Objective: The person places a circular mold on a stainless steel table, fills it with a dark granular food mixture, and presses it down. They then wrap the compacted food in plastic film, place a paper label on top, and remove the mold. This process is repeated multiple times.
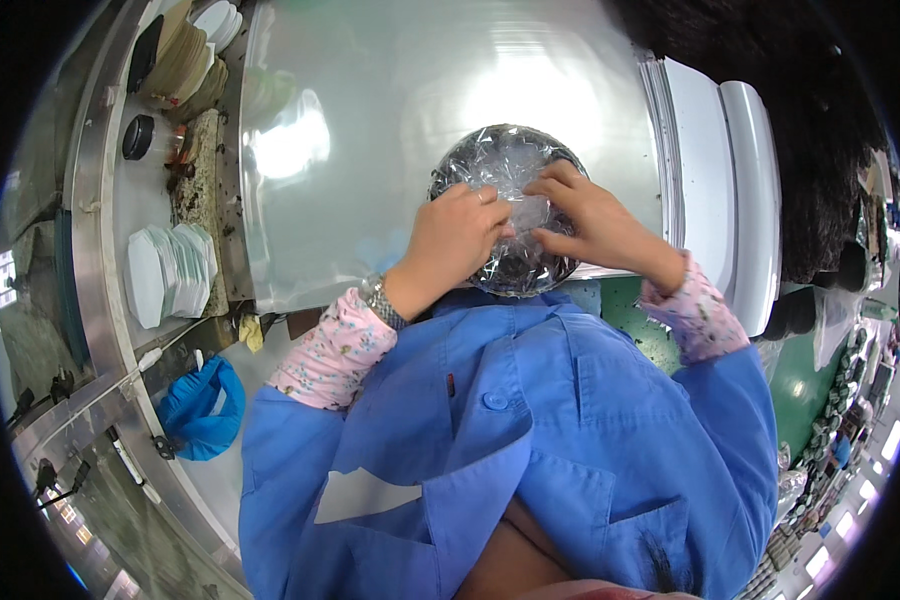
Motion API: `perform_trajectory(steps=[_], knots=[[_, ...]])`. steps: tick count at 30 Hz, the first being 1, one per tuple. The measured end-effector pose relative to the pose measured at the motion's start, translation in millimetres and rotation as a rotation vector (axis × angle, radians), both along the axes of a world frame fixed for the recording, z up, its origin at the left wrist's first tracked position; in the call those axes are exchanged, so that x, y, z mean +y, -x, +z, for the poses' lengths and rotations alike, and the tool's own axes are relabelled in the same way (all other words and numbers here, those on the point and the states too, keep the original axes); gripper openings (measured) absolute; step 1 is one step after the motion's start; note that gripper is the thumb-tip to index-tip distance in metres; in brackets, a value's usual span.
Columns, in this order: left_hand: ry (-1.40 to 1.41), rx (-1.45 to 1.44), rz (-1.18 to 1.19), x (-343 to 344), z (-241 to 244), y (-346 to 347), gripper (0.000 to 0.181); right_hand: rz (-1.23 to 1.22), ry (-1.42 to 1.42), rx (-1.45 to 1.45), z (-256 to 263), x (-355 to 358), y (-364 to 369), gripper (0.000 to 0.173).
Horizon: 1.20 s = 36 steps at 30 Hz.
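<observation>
A round, dark-rimmed object covered in crinkled clear plastic film [510, 277] sits at the near edge of a shiny metal worktable, close to my body. On the left part of the film rests my left hand [461, 232], its fingers curled and pinching at the plastic near the middle. My right hand [592, 214] lies on the right side with fingers spread and bent, thumb and fingertips touching the film. Glare on the plastic hides what is inside.
The metal worktable [360, 187] stretches ahead. Stacked white sheets and a roll [750, 202] stand right, beside dark hair-like material [810, 150]. On the left shelf are cut templates [169, 274], a black-lidded jar [139, 137] and a blue cloth item [202, 412].
</observation>
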State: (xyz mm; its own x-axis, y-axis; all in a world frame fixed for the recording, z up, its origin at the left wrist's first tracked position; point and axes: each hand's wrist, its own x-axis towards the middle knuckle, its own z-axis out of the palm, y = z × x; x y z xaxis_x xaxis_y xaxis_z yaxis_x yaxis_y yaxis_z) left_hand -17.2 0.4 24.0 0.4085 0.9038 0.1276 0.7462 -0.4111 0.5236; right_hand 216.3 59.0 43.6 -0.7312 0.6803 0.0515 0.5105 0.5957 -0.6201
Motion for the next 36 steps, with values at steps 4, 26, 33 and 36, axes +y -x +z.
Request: perform_trajectory(steps=[4,26,33,36], knots=[[0.052,0.045,-0.024,23.2,-13.1,-13.7,0.01,0.113,-0.119,0.009,-17.2,-2.8,-9.2,0.025],[-0.019,0.222,-0.139,8.0,-2.8,-39.5,0.058,-1.836,-0.245,-0.739,-105.7,0.2,-451.5,0.082],[0.029,0.226,-0.109,5.4,2.2,-39.0,0.061,-0.317,0.131,-0.261,-44.1,39.9,-247.1,0.057],[0.01,0.229,-0.13,6.9,2.9,-38.9,0.061,-0.648,0.252,-0.264,-49.3,86.6,-302.3,0.037]])
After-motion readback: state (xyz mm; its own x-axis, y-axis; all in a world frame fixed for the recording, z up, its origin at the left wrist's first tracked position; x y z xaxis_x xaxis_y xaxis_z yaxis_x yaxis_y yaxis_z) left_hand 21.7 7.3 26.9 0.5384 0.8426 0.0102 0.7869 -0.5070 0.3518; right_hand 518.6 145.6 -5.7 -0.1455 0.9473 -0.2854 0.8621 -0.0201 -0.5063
